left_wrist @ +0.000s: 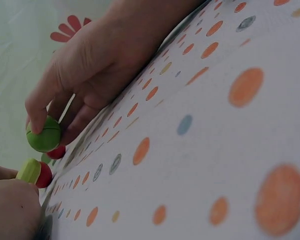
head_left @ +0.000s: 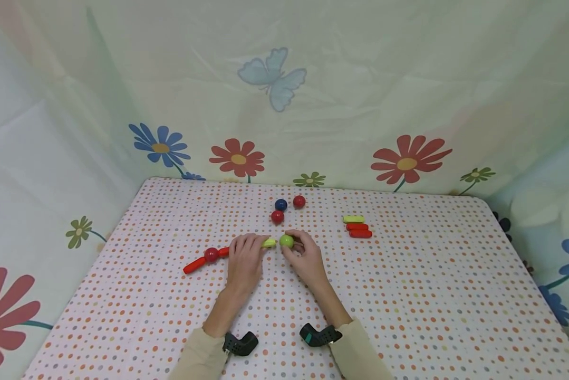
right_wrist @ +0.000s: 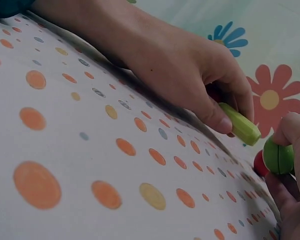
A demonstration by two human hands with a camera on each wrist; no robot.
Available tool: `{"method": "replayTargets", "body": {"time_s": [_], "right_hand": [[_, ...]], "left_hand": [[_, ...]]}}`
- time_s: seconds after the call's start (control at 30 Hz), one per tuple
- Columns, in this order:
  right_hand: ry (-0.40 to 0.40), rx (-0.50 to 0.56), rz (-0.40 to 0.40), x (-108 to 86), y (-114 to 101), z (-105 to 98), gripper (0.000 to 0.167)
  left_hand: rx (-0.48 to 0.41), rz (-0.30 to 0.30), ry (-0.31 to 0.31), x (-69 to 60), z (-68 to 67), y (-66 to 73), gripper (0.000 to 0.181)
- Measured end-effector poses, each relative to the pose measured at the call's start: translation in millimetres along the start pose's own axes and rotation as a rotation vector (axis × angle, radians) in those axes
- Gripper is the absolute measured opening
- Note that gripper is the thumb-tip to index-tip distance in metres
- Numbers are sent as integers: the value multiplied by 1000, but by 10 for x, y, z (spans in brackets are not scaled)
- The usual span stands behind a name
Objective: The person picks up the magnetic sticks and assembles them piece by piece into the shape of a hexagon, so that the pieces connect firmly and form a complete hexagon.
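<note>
A chain of a red stick [head_left: 194, 265], a red ball [head_left: 211, 255] and another red stick [head_left: 223, 252] runs rightward under the left hand [head_left: 246, 262]. That hand pinches a yellow-green stick [head_left: 269, 243], whose end sticks out past the fingers; in the right wrist view the stick [right_wrist: 241, 125] shows between thumb and fingers. The right hand [head_left: 308, 259] holds a green ball [head_left: 286, 241] by thumb and fingers, a small gap from the stick's tip. A groove crosses the green ball [left_wrist: 44, 135] in the left wrist view. The left palm hides part of the chain.
Behind the hands lie a blue ball [head_left: 281, 205] and two red balls, one at the right [head_left: 299, 201] and one nearer [head_left: 277, 217]. To the right, a yellow-green stick [head_left: 353, 219] lies beside two red sticks [head_left: 358, 230]. A flowered curtain [head_left: 331, 105] stands behind the dotted cloth.
</note>
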State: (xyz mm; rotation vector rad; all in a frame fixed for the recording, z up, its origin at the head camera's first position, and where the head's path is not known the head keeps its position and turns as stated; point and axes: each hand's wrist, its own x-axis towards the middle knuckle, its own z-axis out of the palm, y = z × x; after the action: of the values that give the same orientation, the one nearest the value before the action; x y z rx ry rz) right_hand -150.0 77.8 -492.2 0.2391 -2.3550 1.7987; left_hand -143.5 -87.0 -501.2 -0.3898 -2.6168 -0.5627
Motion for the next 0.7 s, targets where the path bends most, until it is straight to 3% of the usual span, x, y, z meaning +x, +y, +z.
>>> {"method": "replayTargets", "body": {"time_s": [0.43, 0.7], "right_hand": [[-22, -16, -52, 5, 33, 9, 35], [-36, -18, -37, 4, 35, 22, 38]], "left_hand": [[-3, 10, -4, -1, -12, 3, 33], [-3, 20, 8, 3, -2, -2, 32]]}}
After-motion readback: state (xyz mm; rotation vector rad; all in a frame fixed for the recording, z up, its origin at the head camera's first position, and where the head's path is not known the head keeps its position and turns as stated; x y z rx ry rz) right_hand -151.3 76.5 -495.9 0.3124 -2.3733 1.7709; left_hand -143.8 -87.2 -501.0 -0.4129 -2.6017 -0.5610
